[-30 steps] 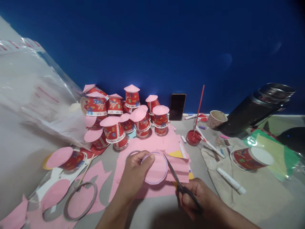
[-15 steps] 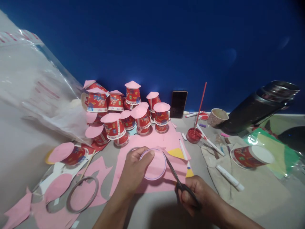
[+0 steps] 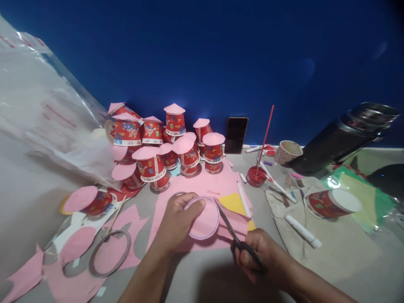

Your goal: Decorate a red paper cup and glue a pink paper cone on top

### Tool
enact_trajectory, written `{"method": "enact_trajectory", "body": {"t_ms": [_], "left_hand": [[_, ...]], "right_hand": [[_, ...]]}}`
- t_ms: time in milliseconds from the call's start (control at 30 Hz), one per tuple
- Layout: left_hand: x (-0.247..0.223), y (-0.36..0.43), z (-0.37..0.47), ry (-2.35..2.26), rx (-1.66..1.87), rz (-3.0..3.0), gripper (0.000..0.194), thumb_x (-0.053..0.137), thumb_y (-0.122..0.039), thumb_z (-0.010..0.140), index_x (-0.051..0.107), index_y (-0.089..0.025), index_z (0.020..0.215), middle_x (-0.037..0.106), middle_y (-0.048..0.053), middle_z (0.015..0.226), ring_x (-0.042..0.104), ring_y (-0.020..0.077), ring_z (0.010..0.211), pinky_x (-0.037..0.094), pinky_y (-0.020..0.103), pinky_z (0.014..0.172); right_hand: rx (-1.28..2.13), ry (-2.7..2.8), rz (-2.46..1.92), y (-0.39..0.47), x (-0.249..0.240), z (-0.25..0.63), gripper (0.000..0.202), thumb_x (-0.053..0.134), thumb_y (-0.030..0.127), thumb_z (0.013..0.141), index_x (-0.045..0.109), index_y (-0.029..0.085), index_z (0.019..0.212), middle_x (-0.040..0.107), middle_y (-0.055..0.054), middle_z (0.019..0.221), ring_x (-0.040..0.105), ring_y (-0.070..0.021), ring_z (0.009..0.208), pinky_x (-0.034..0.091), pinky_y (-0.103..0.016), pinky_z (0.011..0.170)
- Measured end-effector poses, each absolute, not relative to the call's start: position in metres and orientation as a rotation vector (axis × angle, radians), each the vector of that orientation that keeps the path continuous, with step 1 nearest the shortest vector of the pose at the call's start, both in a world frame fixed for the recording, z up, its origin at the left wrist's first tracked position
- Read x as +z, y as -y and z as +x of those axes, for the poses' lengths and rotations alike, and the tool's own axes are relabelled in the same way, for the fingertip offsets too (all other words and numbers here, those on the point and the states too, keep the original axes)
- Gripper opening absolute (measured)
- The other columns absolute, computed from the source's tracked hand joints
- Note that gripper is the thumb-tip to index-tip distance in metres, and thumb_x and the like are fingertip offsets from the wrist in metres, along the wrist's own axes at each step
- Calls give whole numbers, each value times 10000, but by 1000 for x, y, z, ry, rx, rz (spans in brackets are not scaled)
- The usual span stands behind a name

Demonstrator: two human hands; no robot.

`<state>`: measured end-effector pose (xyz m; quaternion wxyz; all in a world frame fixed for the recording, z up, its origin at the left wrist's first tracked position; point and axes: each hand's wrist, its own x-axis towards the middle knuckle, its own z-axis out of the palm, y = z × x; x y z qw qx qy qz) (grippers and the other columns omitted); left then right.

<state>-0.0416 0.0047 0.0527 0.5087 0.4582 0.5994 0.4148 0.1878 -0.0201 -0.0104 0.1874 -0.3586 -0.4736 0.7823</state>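
Note:
My left hand [image 3: 179, 221] pinches a round pink paper disc [image 3: 206, 223] with a blue outline near its edge, thumb on top. Black-handled scissors [image 3: 232, 229] are gripped in my right hand [image 3: 259, 254], their blades at the disc's right edge. Whether the blades touch the paper there I cannot tell. Beneath both lie larger pink paper sheets [image 3: 170, 198] and a piece of yellow paper [image 3: 233, 203]. Behind my hands, several red paper cups [image 3: 149, 166] stand upside down in stacks, topped with pink paper cones.
A tape-like ring [image 3: 126, 252] and pink scraps [image 3: 69, 280] lie at left. A red pot with a stick [image 3: 256, 176], a paper cup [image 3: 288, 152], a dark flask [image 3: 334, 141], a white marker [image 3: 303, 230] and a cloth bag [image 3: 344, 256] are at right. A phone [image 3: 236, 134] leans on the blue wall.
A small strip of pink paper has come off and lies on the sheet behind the disc; more of the yellow paper shows. Both hands keep their holds.

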Motion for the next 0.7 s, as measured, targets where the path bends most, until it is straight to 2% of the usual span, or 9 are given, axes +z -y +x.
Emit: {"method": "enact_trajectory", "body": {"t_ms": [200, 400, 567, 700], "left_hand": [[54, -5, -43, -1433, 994, 1090, 347, 712, -480, 795, 659, -164, 662, 547, 4, 613, 461, 137, 593, 374, 237, 532], [54, -5, -46, -1403, 967, 1081, 360, 704, -488, 796, 617, -167, 657, 528, -3, 627, 461, 132, 601, 367, 237, 544], [61, -5, -43, -1379, 965, 1085, 389, 726, -462, 751, 516, -182, 580, 408, -45, 584, 345, 92, 550, 275, 221, 501], [62, -5, -42, -1377, 937, 1077, 363, 735, -464, 728, 572, -167, 595, 424, -45, 583, 343, 86, 531, 269, 221, 487]], "right_hand": [[2199, 1335, -998, 20, -12, 188, 521, 749, 620, 718, 596, 164, 517, 469, 26, 401, 339, -70, 402, 219, -247, 458], [2239, 1305, -986, 21, -14, 189, 515, 757, 610, 720, 589, 172, 505, 456, 32, 393, 346, -76, 404, 240, -245, 461], [2210, 1375, -929, 21, -12, 191, 653, 759, 768, 706, 583, 168, 520, 468, 31, 402, 334, -73, 413, 242, -243, 469], [2228, 1343, -927, 21, -15, 193, 733, 757, 880, 618, 607, 164, 579, 490, 35, 418, 366, -74, 400, 244, -234, 457]]}}
